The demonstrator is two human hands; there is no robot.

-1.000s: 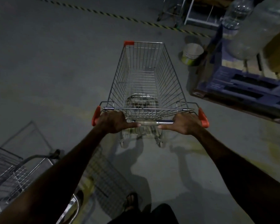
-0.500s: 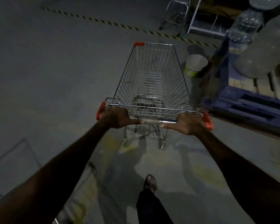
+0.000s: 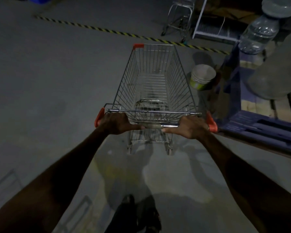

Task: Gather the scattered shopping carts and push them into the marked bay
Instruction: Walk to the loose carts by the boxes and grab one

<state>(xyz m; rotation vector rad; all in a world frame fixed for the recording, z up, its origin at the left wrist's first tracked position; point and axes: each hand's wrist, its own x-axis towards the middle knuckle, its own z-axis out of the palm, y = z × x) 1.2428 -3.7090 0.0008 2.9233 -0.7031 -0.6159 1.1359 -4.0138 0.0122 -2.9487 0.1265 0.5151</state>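
An empty wire shopping cart [image 3: 155, 84] with orange corner caps stands on the concrete floor straight ahead. Its handle bar [image 3: 160, 126] runs across the middle of the view. My left hand [image 3: 117, 122] grips the bar's left end and my right hand [image 3: 191, 126] grips its right end. A yellow-and-black striped line [image 3: 107, 31] crosses the floor beyond the cart's front. Past that line, at the top, stands another small metal cart frame [image 3: 179, 19].
A pale bucket [image 3: 202, 79] sits on the floor close to the cart's right side. A blue pallet [image 3: 259, 125] with large water bottles [image 3: 259, 33] fills the right. A white rack [image 3: 213, 24] stands at the back. Part of a wire frame [image 3: 5, 182] shows at lower left.
The cart has rolled forward toward the striped line, with both hands still on the bar. The cart at lower left has slid almost out of view, and the far cart frame has come into view.
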